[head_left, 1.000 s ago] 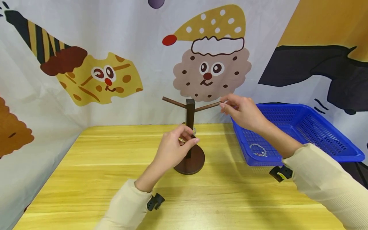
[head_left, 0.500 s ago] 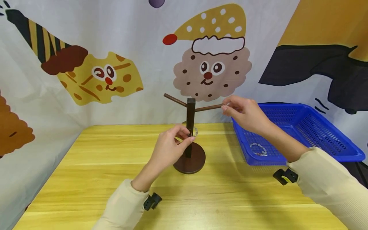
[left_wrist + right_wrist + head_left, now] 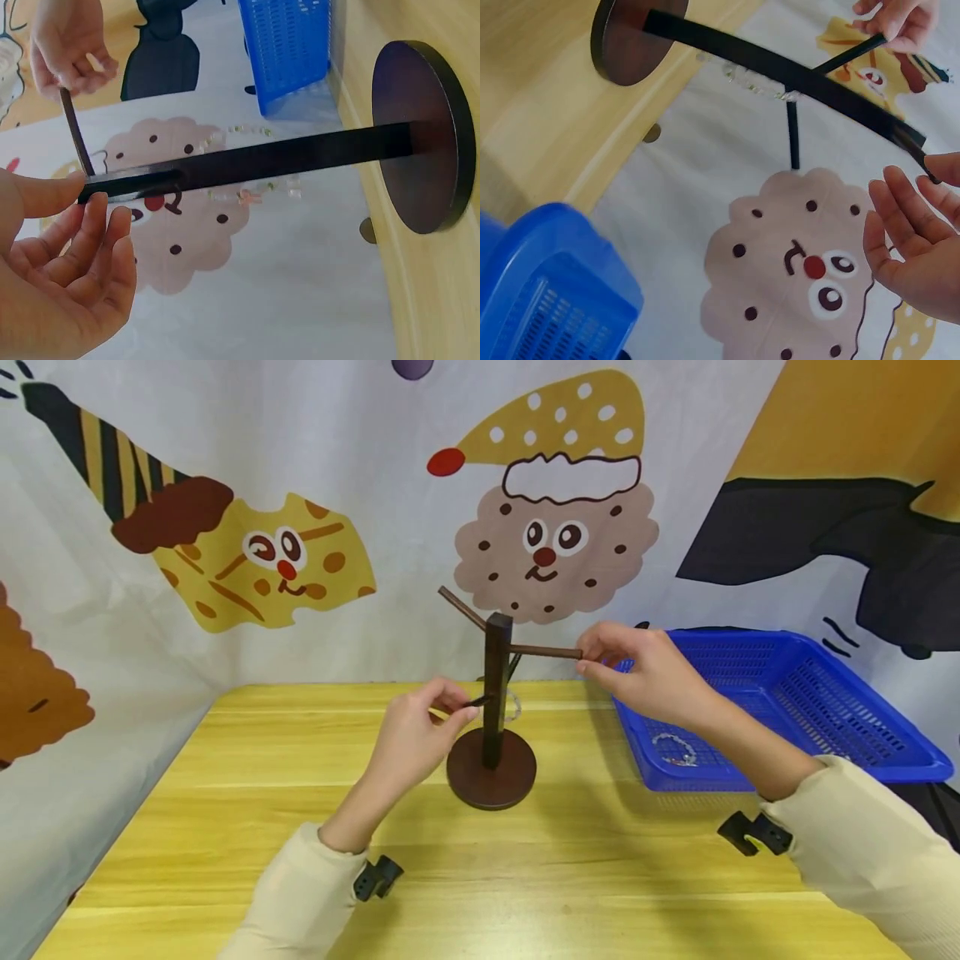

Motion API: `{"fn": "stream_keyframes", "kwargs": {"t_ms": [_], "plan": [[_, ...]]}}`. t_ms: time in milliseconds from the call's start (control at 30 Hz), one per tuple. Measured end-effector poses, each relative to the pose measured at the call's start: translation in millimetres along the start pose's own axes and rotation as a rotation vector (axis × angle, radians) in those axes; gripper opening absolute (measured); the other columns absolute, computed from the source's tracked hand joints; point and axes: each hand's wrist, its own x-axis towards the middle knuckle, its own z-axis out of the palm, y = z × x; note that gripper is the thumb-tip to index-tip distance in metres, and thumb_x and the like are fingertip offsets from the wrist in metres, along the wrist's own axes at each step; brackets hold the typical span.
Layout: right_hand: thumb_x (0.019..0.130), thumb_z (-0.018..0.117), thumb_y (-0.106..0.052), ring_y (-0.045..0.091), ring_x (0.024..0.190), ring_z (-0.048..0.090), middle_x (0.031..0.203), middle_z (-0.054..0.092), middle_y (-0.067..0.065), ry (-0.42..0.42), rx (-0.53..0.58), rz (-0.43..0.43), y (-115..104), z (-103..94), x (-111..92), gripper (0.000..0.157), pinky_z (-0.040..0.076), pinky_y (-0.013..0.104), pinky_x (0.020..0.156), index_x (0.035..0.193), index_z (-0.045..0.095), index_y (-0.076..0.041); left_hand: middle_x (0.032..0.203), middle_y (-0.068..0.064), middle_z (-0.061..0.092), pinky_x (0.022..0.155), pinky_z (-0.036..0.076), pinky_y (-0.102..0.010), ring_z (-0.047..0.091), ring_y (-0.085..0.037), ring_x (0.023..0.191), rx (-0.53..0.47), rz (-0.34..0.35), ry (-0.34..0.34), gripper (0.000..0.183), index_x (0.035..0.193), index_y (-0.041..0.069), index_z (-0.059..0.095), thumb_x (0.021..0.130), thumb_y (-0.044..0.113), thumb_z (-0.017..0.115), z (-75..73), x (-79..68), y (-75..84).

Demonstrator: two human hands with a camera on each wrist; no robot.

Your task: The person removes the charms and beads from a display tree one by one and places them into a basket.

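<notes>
A dark brown wooden jewelry stand [image 3: 497, 685] stands upright on its round base [image 3: 491, 781], with thin pegs slanting out of its post. My left hand [image 3: 411, 731] pinches the end of a lower peg [image 3: 477, 701] on the left side. On the other side my right hand [image 3: 637, 667] holds the tip of the upper right peg [image 3: 543, 651] between thumb and fingers. A clear beaded bracelet [image 3: 513, 704] hangs behind the post, partly hidden by it. The right wrist view shows this bracelet [image 3: 754, 82] at a peg [image 3: 793, 135] on the far side.
To the right sits a blue perforated plastic basket [image 3: 628, 735]. Inside it lies another beaded bracelet [image 3: 675, 750]. A cloth with cartoon prints [image 3: 405, 527] hangs behind the wooden table [image 3: 525, 877].
The stand has turned, its upper left peg swinging up and inward and its right peg levelling. My left hand has drawn left with the lower peg; my right has dropped slightly.
</notes>
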Motion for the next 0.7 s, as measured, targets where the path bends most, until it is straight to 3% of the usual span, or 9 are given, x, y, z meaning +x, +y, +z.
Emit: {"fn": "stream_keyframes", "kwargs": {"t_ms": [133, 300, 500, 700], "plan": [[0.083, 0.067, -0.001, 0.008, 0.069, 0.058, 0.076, 0.062, -0.004, -0.001, 0.016, -0.043, -8, 2.6, -1, 0.010, 0.046, 0.033, 0.063, 0.082, 0.061, -0.009, 0.081, -0.006, 0.066, 0.067, 0.051, -0.034, 0.063, -0.021, 0.080, 0.001, -0.018, 0.002, 0.007, 0.088, 0.003, 0.065, 0.084, 0.008, 0.069, -6.3, 3.0, -4.7], [0.080, 0.069, 0.000, 0.006, 0.070, 0.058, 0.076, 0.061, -0.007, -0.010, 0.030, -0.113, -17, 6.8, -1, 0.015, 0.047, 0.029, 0.063, 0.079, 0.060, -0.011, 0.084, -0.007, 0.066, 0.070, 0.050, -0.036, 0.062, -0.021, 0.081, -0.014, -0.060, 0.002, 0.007, 0.090, 0.003, 0.066, 0.087, 0.009, 0.066, -12.3, 8.1, -11.7], [0.082, 0.068, -0.001, 0.008, 0.074, 0.059, 0.079, 0.063, -0.004, -0.054, 0.065, -0.175, -26, 12.1, 1, 0.009, 0.050, 0.032, 0.068, 0.082, 0.062, -0.008, 0.085, -0.010, 0.066, 0.073, 0.050, -0.039, 0.062, -0.025, 0.082, -0.012, -0.076, 0.006, 0.007, 0.090, 0.001, 0.065, 0.087, 0.008, 0.065, -15.3, 15.6, -19.5], [0.081, 0.069, -0.001, 0.007, 0.073, 0.057, 0.076, 0.060, -0.007, -0.077, 0.087, -0.204, -35, 19.1, 5, 0.012, 0.048, 0.029, 0.068, 0.083, 0.061, -0.010, 0.089, -0.012, 0.066, 0.075, 0.048, -0.041, 0.060, -0.027, 0.088, -0.013, -0.140, -0.005, 0.012, 0.095, 0.001, 0.065, 0.090, 0.012, 0.063, -16.3, 23.2, -25.8]]}}
